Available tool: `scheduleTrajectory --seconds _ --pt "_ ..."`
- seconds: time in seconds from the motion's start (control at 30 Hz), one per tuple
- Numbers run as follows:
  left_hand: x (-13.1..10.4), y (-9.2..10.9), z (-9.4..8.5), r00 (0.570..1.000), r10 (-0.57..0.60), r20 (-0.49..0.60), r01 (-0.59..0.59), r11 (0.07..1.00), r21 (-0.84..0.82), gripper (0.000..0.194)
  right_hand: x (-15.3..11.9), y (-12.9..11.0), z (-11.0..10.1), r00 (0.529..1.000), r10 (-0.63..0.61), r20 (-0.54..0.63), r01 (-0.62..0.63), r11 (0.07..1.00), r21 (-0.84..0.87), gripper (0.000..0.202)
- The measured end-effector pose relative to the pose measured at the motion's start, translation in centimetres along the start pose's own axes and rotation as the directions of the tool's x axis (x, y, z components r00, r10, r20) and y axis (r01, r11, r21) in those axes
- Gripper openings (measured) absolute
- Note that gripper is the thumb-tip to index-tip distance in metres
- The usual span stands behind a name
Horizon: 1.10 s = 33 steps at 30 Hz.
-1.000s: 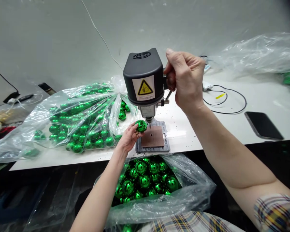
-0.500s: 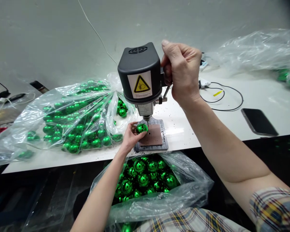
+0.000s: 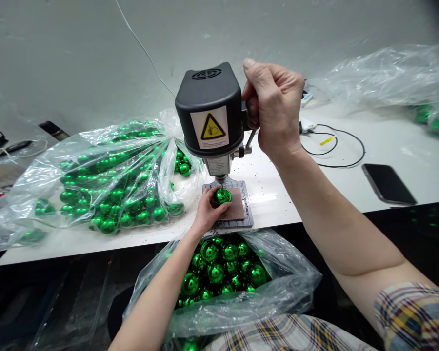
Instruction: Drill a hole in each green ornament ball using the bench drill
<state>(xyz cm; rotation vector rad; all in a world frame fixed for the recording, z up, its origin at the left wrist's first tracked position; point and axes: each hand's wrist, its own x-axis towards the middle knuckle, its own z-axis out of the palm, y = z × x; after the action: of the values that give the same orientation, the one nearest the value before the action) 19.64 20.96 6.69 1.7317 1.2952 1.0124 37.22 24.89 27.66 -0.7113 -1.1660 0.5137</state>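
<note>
Pinching a shiny green ball between thumb and fingers, the left hand holds it over the brown pad — beneath the drill press — while the right hand (fingers curled) grips the lever.

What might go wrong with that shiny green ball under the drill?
The left hand grips the green ball close beneath the drill, so a slip might mean a cut. Being round and glossy, the ball might also twist in that grip. Separately, the phone lies near the front edge of the table, so a nudge could knock it off.
</note>
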Motion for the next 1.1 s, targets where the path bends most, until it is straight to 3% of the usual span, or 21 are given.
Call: scheduleTrajectory --seconds 0.33,0.5,0.67,0.8,0.9,1.1 --pt "0.5 -0.7 1.4 0.997 0.061 -0.042 -0.060 0.997 0.046 0.053 0.0 0.1 0.1 0.999 -0.048 -0.018 0.050 0.990 0.133 0.056" --pt "0.5 -1.4 2.5 0.987 0.049 -0.155 -0.054 0.998 -0.024 0.055 -0.1 -0.1 0.1 1.000 0.006 -0.007 -0.006 0.999 0.045 0.056" --pt "0.0 -1.5 2.0 0.994 0.005 -0.110 -0.010 0.999 -0.042 0.060 -0.1 0.1 0.1 0.999 -0.047 -0.008 0.048 0.993 0.109 0.054" --pt "-0.2 -1.3 1.8 0.994 -0.029 -0.105 0.026 0.999 -0.035 0.063 -0.2 0.1 0.1 1.000 -0.006 -0.020 0.006 1.000 -0.015 0.055" --pt "-0.3 -1.4 1.9 0.991 -0.032 -0.129 0.026 0.999 -0.044 0.064 -0.8 -0.3 -0.1 0.999 -0.014 -0.034 0.013 0.999 -0.048 0.055" --pt "-0.5 -1.5 1.9 0.991 -0.009 -0.134 0.005 1.000 -0.030 0.062 -3.9 -1.3 -0.3 0.991 -0.116 -0.068 0.121 0.991 0.062 0.047"
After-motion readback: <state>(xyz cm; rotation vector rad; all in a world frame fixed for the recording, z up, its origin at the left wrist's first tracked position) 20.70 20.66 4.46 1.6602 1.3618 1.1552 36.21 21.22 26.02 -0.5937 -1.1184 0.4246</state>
